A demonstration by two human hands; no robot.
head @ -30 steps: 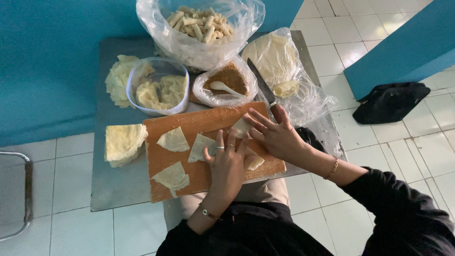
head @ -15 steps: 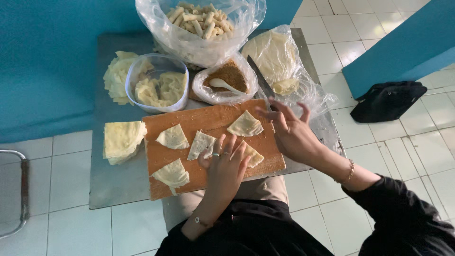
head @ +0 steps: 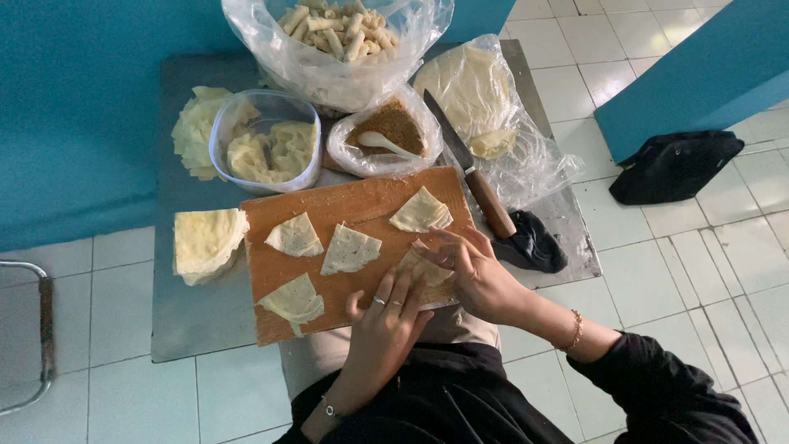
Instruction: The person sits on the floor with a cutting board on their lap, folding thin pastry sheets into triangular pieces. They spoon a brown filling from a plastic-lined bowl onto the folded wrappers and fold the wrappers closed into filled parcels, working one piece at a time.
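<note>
While both hands worked at the near right corner of the wooden cutting board (head: 345,247), the left hand (head: 385,322) lay flat, fingers loosely spread, its tips on a pale pastry wrapper (head: 425,269). The right hand (head: 475,275) curled over that wrapper, fingertips pinching its edge. Four more wrapper pieces (head: 351,249) lay apart on the board, a knife (head: 470,170) just beside it.
</note>
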